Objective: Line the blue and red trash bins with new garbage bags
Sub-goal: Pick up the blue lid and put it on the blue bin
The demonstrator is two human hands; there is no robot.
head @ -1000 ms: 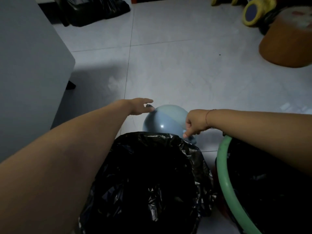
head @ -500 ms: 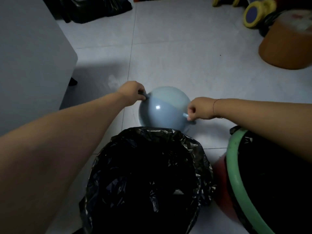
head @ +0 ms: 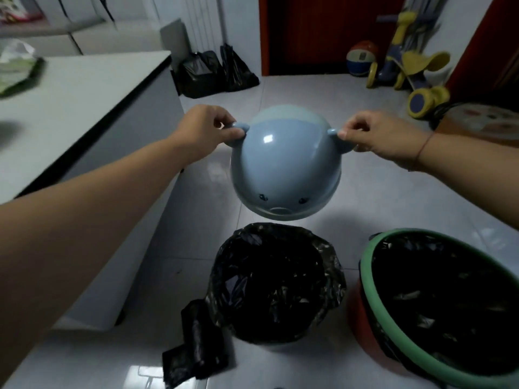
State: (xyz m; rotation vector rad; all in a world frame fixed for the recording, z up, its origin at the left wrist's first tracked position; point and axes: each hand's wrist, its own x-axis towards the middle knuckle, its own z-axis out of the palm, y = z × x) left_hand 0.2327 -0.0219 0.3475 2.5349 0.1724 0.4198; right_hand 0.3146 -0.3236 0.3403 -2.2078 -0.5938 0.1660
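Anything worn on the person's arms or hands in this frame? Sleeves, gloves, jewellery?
Both forearms are bare: no sleeves or gloves in view. The left hand shows nothing worn. The right hand has a thin reddish string bracelet at the wrist. No rings are visible from this angle.

Domed lid: pale blue, lighter band at far top, small dark eye dots and snout outline near lower edge, white glare spot. Bin liner, centre: glossy black, crinkled. Right bin: red body, green rim, black liner inside. Bag roll, near left: black. Floor: pale grey tile, thin dark seams. Surface, left: white, black edge strip. Far: dark red door; yellow and blue ride-on toy; black bags.
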